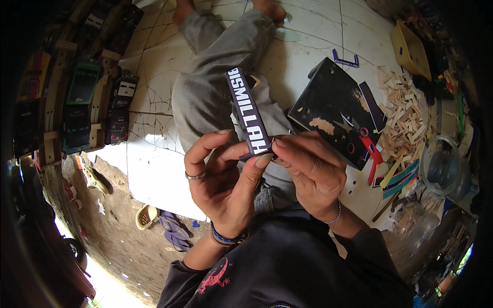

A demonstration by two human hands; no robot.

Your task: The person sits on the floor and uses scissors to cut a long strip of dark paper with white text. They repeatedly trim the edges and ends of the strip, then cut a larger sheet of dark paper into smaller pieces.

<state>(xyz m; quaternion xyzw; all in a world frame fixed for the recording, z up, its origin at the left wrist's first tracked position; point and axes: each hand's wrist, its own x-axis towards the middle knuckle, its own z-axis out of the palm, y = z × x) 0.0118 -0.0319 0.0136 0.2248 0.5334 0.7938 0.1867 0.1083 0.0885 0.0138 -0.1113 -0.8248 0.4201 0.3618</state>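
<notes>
A narrow dark purple strip [246, 110] with large white lettering rises between my hands, above my lap. It looks like a sticker or a printed strip, and I cannot tell which. My left hand [221, 182] wears a ring and pinches the strip's near end between thumb and fingers. Against that same end, the fingertips of my right hand [314, 174] are pressed together. Part of the near end is hidden by the fingertips. Behind the strip's far end a small wood-coloured patch shows.
To the right stands a black board [318, 108] bearing scissors [354, 131]. A red-handled tool [374, 156], many small wood pieces [405, 115] and a yellow tub [410, 49] lie beyond. Sandals [174, 231] rest on the ground at lower left. Toy-like vehicles [82, 84] line wooden racks at far left.
</notes>
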